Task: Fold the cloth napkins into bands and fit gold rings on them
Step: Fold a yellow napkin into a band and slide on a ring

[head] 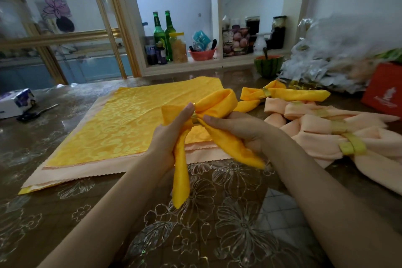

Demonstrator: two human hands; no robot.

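Note:
A yellow napkin (217,104), folded into a band and doubled over, is held above the table in both hands. A gold ring (194,117) sits around its middle. My left hand (171,135) grips the napkin and ring from the left, thumb on the ring. My right hand (237,130) pinches the cloth just right of the ring. Two tails hang down toward me. A flat stack of yellow and peach napkins (121,128) lies behind my hands. One ringed yellow napkin (282,93) and several ringed peach napkins (326,124) lie at the right.
The table (217,224) has a glossy floral cover. A tissue pack (15,102) and scissors (37,112) lie at far left. A heap of clear wrappers (326,59), an orange box (382,87) and a halved watermelon (268,65) stand at back right. Bottles and jars fill the shelf behind.

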